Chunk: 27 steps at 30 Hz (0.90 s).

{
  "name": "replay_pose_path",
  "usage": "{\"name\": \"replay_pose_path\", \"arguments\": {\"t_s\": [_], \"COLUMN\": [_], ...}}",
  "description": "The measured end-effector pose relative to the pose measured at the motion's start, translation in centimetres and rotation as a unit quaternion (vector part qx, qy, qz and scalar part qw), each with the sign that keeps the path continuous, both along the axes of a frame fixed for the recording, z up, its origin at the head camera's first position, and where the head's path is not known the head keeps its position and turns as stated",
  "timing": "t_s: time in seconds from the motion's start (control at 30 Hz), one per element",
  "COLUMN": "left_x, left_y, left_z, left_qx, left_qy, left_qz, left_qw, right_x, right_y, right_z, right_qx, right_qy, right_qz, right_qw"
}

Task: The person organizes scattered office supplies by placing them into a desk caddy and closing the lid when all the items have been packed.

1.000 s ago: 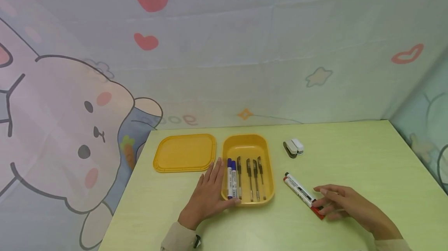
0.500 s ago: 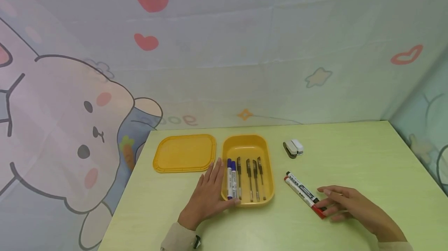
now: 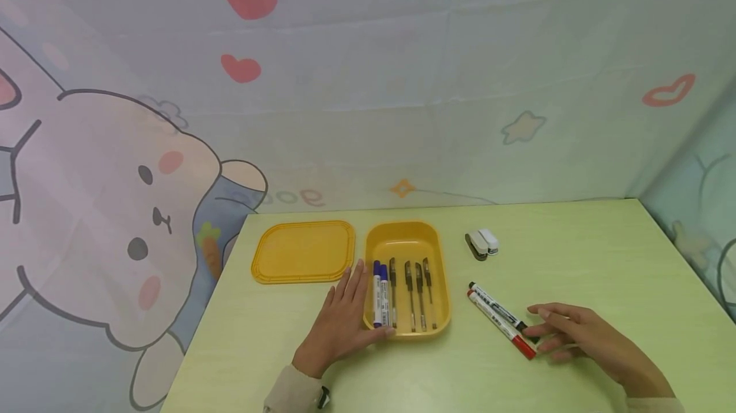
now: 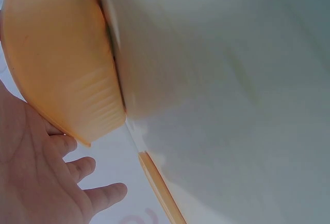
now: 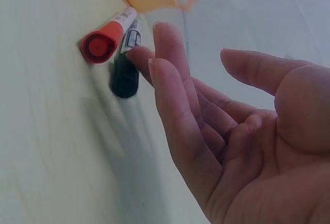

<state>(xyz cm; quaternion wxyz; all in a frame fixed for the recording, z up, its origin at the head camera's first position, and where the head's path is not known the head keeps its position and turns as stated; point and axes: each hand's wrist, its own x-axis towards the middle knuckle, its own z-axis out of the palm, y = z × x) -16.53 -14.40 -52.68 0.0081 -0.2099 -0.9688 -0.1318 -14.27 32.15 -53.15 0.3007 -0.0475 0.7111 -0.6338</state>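
My left hand lies along the left side of a yellow plastic box, fingers straight and thumb across its front corner. In the left wrist view, its fingers touch the box's rim. Inside the box are two blue-capped markers and several black-capped gel pens. My right hand is beside a black-capped marker and a red-capped marker, which lie slanted together on the table. Its fingers are loosely bent, with fingertips at the black cap. The right wrist view shows nothing between thumb and fingers.
A yellow lid lies flat on the table left of the box. Behind the markers, two small staplers sit side by side. A printed cloth hangs behind the table's far edge.
My right hand has drawn slightly to the right. The two markers have shifted a little, and more of their caps shows. My left hand has stayed at the box.
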Motion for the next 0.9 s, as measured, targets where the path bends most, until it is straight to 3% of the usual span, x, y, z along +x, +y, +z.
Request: {"name": "replay_pose_path", "arguments": {"t_s": [0.63, 0.9], "left_x": [-0.1, 0.0], "left_y": [0.0, 0.1], "left_z": [0.0, 0.1], "left_qx": [-0.005, -0.002], "left_qy": [-0.010, -0.008], "left_qz": [0.006, 0.005], "left_qw": [0.9999, 1.0000], "right_x": [-0.2, -0.2], "right_y": [1.1, 1.4], "right_z": [-0.7, -1.2], "right_qx": [0.010, 0.000], "right_qy": [0.007, -0.016], "right_qz": [-0.028, -0.048], "right_qw": [1.000, 0.999]}}
